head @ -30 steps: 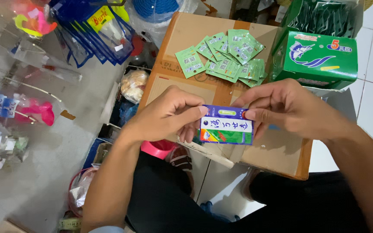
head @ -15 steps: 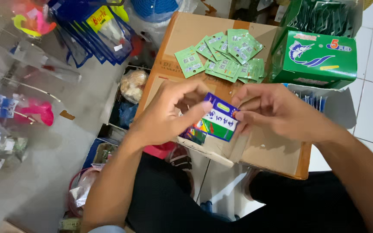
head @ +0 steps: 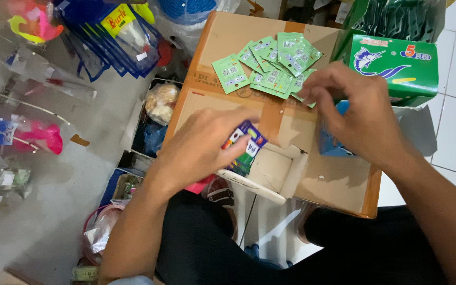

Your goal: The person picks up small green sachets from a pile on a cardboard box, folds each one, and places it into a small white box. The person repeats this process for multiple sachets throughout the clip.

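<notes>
My left hand (head: 204,145) holds a small purple, green and white packet (head: 246,150) over the near edge of a brown cardboard box (head: 291,126). My right hand (head: 354,113) has left that packet. It hovers, fingers bent, over the right end of a pile of several small green sachets (head: 273,66) lying on the box top. Nothing shows in its fingers. A blue carton (head: 329,142) sits partly hidden under that hand.
A green carton with a fish picture (head: 397,60) stands at the box's far right, filled with dark green packs. Blue-edged clear bags (head: 112,31) and pink tackle items (head: 43,137) lie at left. A torn flap (head: 275,171) opens in the box top. Bins sit below.
Both hands held the packet a second ago. My right hand has let go and moved up and right to the green sachets. My left hand keeps the packet, now tilted.
</notes>
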